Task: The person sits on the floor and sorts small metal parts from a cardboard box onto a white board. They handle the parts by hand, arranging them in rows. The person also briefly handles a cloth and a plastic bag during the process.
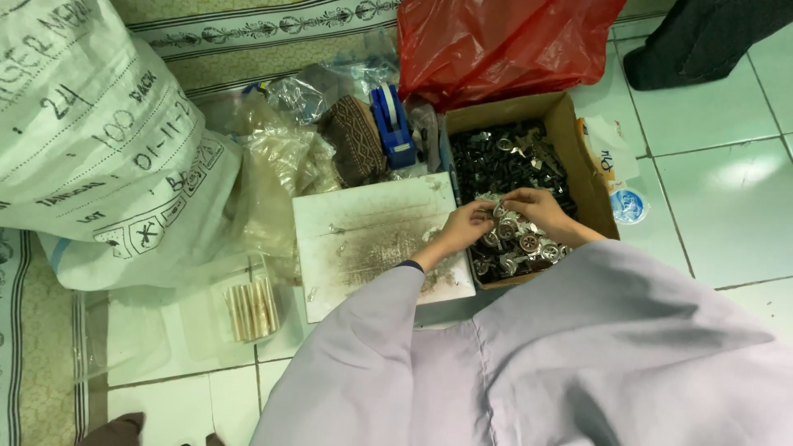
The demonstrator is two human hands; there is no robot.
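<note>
My left hand [467, 225] and my right hand [535, 208] meet over a brown cardboard box [585, 157] full of small dark and silvery metal parts [508, 161]. Both hands pinch one small silvery part [500, 212] between their fingertips, just above the round metal pieces at the box's near end. Wide lavender sleeves cover both forearms. A stained white board [363, 239] lies to the left of the box, under my left wrist.
A large white printed sack [91, 140] fills the left. Clear plastic bags [281, 157], a blue tape dispenser [391, 125] and a red plastic bag [496, 41] lie behind. A clear bag of pale sticks [250, 310] rests on the white floor tiles. A dark garment [702, 37] lies top right.
</note>
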